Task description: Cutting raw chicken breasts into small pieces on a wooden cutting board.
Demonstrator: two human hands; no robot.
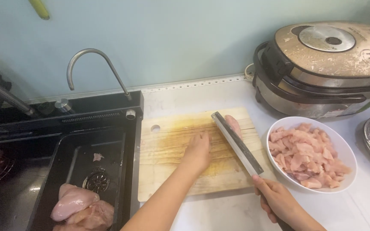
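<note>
Two hands at work on wooden cutting board (168,158). Right hand (279,201) wraps knife (236,143) handle tight. Left hand (198,150) lies flat, fingers spread, on board, holds nothing. Raw chicken piece (235,124) past blade, far side from left hand, beyond right hand. Best: curl fingers back, keep blade straight, cut slow. White bowl (343,147) of cut chicken just right of knife hand.

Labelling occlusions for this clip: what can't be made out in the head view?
- Meat on the cutting board: mostly behind the cleaver.
- Cleaver handle: wrapped by the right hand.
- Left hand fingertips: blurred.
- Chicken breasts in the sink: cut off by bottom edge.
</note>
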